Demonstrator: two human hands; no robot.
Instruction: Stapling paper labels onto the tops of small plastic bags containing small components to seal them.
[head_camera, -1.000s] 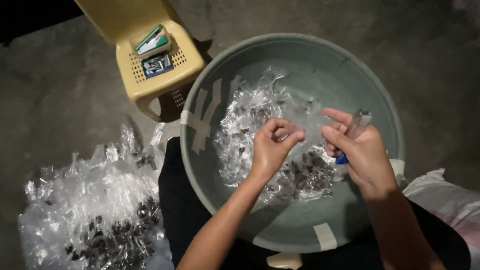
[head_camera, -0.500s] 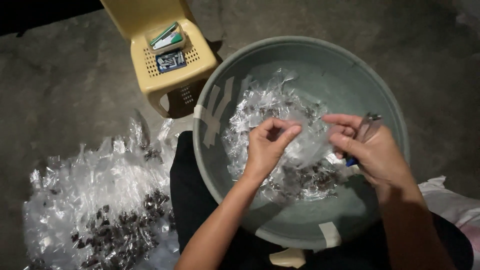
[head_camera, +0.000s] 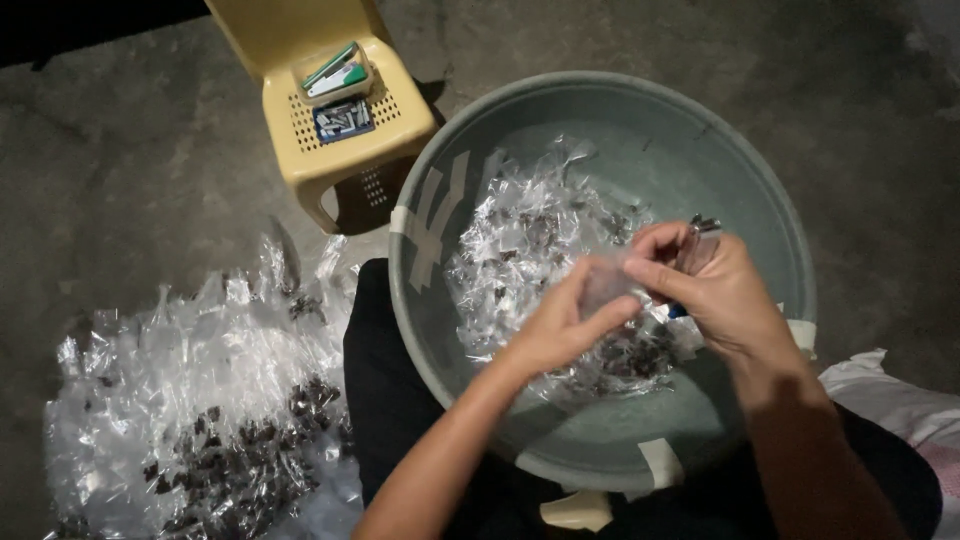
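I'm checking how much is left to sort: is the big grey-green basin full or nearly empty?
Far from full: the round grey-green plastic basin holds only a shallow layer of small clear plastic packets with dark contents, and its bare inner wall shows all round.

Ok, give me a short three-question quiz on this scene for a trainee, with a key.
1. True or false: both hands are over the basin.
2. What is pinched between the left hand and the right hand?
A. a small clear bag
B. a spoon
C. a cloth
3. What stands on the floor beyond the basin, to the left?

Key:
1. True.
2. A.
3. A yellow stool with small items on its seat; nearer on the left lies a heap of clear bags.
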